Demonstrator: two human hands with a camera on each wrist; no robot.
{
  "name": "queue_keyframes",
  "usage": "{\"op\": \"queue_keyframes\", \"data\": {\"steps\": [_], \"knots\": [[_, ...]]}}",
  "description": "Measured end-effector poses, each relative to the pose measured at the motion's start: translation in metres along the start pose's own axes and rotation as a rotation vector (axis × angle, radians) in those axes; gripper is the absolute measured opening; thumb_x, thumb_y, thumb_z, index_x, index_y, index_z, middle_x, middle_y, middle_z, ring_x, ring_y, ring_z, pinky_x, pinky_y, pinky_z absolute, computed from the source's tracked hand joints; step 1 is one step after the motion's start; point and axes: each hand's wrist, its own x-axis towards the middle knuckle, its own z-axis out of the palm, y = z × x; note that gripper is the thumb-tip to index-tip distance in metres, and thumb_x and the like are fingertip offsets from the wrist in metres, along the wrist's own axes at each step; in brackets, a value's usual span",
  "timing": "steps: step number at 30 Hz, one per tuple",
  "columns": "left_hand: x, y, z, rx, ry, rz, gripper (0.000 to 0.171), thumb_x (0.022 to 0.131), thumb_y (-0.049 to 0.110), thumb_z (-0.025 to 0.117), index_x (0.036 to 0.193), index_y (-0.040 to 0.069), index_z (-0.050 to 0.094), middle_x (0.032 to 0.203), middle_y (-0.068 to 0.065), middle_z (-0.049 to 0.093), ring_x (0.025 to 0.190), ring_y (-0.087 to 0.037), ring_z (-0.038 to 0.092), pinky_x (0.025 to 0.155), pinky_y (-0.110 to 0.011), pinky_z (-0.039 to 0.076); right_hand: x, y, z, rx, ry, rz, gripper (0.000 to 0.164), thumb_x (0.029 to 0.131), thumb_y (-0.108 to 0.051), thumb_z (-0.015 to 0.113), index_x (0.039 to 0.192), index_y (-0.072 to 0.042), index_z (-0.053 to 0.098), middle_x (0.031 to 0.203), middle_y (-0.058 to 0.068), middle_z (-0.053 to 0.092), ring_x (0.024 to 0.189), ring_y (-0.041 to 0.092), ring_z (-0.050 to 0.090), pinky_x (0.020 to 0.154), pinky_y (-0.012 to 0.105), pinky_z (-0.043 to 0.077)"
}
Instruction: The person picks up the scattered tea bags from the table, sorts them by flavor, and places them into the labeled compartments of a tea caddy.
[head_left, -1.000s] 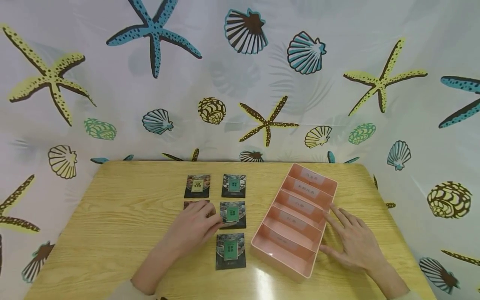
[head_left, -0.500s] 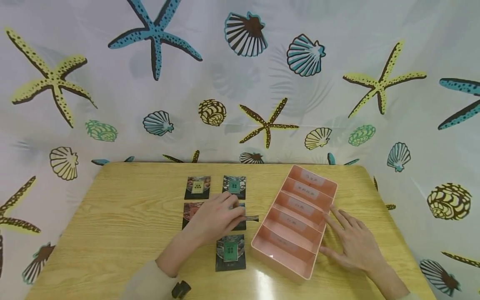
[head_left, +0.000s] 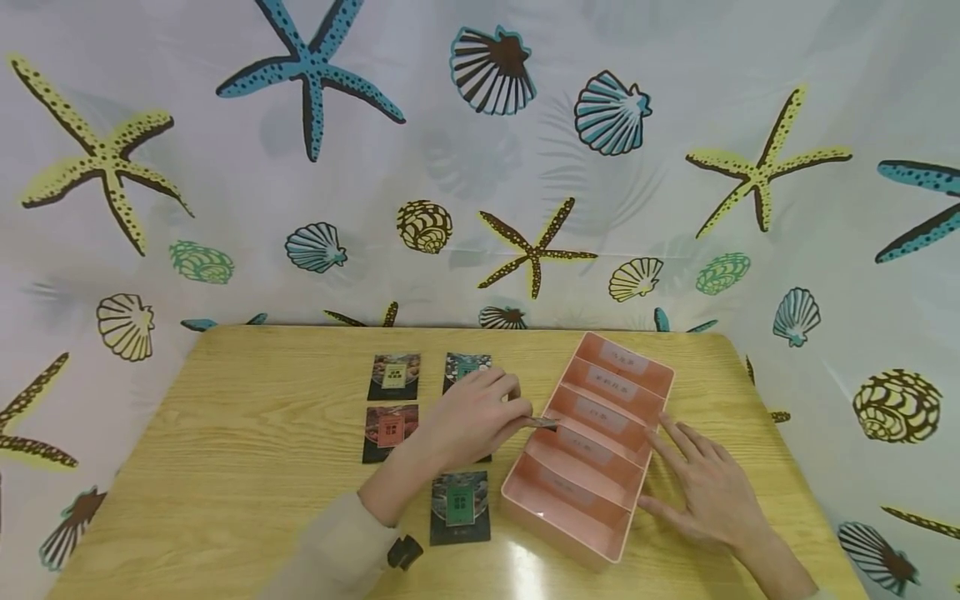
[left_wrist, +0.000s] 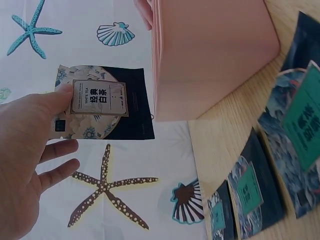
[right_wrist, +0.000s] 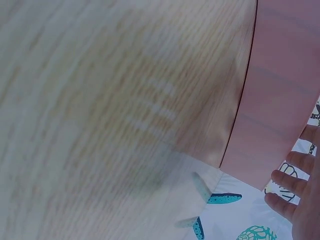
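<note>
Sea-patterned cloth (head_left: pixel 420 167) hangs behind a wooden table (head_left: pixel 255 417); the left hand (head_left: pixel 468 421) pinches a white tea packet (left_wrist: pixel 102 102) by one end, out at the left rim of the pink box (head_left: pixel 562 533). The right hand (head_left: pixel 708 492) touches the box's right side, fingers spread. Five more packets (head_left: pixel 460 510) lie left of it

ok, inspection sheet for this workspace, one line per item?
Surface: wood-grain table, glare near the box
Job's things: pink box, five labelled compartments; white tea packet, held; five packets on the table, two partly hidden in the head view
Clutter: nothing seen
Hands: left hand pinches the white tea packet near the box; right hand, spread, beside the box, contact unclear
Cables: nothing seen
Surroundings: starfish-and-shell printed cloth behind the table
</note>
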Motion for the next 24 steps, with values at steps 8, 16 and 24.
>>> {"op": "queue_keyframes", "data": {"steps": [8,16,24], "knots": [[0.024,0.004,0.007,0.021,-0.016,0.040,0.008,0.103,0.032,0.069,0.102,0.025,0.074,0.100,0.004,0.068,0.094,-0.014,0.061,0.081,-0.028,0.054,-0.001,-0.001,0.000,-0.007,0.002,-0.001,0.092,0.085,-0.076,0.067,0.155,-0.017,0.053,0.163,0.014,0.048,0.138,0.041,0.059,0.102,0.059,0.054],[0.047,0.009,0.020,-0.007,-0.045,0.043,0.014,0.105,0.037,0.065,0.107,0.027,0.074,0.099,0.005,0.069,0.093,-0.013,0.060,0.081,-0.027,0.053,0.000,0.000,0.000,-0.003,0.002,-0.005,0.093,0.085,-0.076,0.067,0.155,-0.017,0.053,0.163,0.015,0.049,0.137,0.041,0.059,0.101,0.060,0.054],[0.064,0.015,0.042,0.005,-0.157,0.058,0.024,0.109,0.041,0.056,0.118,0.028,0.074,0.104,0.004,0.067,0.094,-0.014,0.059,0.082,-0.027,0.053,0.000,-0.001,0.001,-0.006,0.000,0.000,0.094,0.085,-0.077,0.066,0.156,-0.018,0.051,0.163,0.015,0.048,0.136,0.041,0.059,0.102,0.060,0.054]]}}
